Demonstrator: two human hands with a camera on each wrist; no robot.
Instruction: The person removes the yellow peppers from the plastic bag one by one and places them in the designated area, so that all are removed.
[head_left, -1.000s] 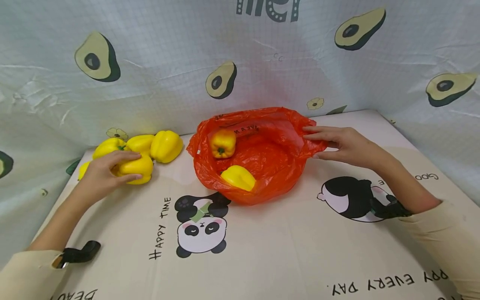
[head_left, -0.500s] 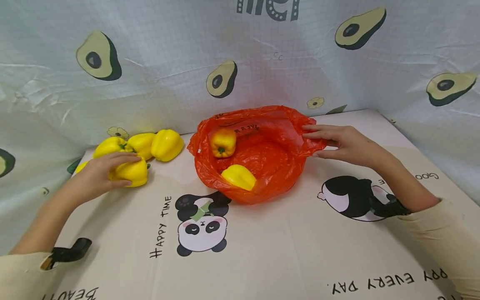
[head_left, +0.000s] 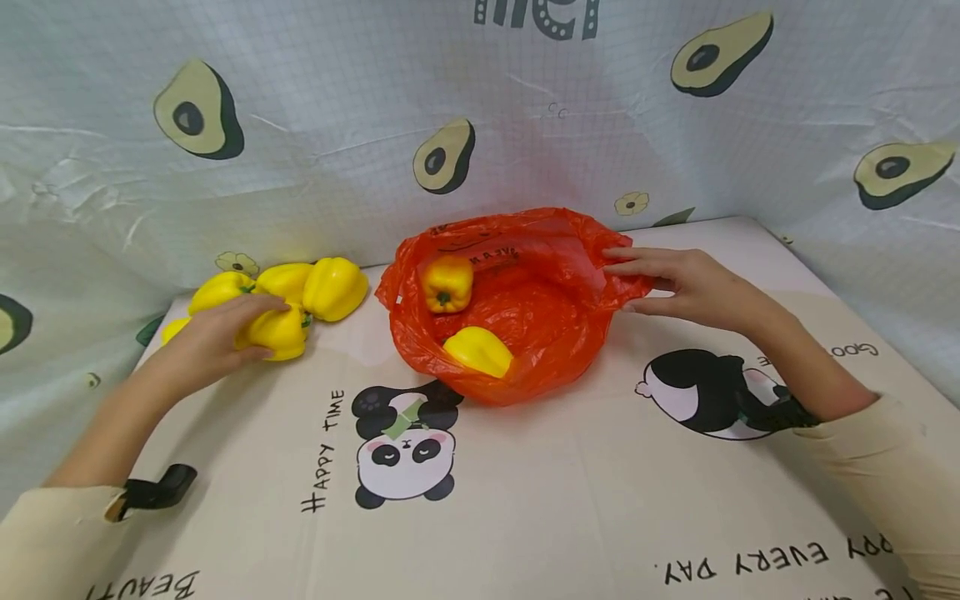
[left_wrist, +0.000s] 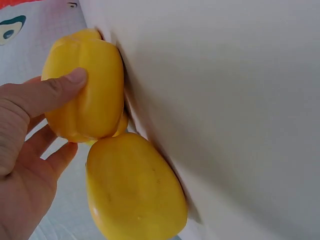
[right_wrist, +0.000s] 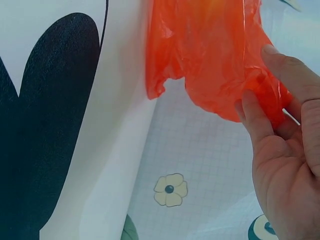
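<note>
My left hand grips a yellow bell pepper, its green stem facing right. In the left wrist view, the thumb presses the near side of that pepper and the other fingers reach behind it; another yellow pepper lies just beside. My right hand pinches the right edge of a red plastic bag, whose mouth faces up and toward me. Within the bag are two yellow peppers, one at the back left and one near the front rim.
Behind the left hand, several more yellow peppers cluster by the back wall, which carries avocado prints. The table is covered with a cloth printed with pandas and lettering. A black strap sits on the left wrist.
The left hand shifted left with the gripped pepper, then back a little to the right and away from me. The pepper's stem has come into view. The right hand and bag stayed nearly still.
</note>
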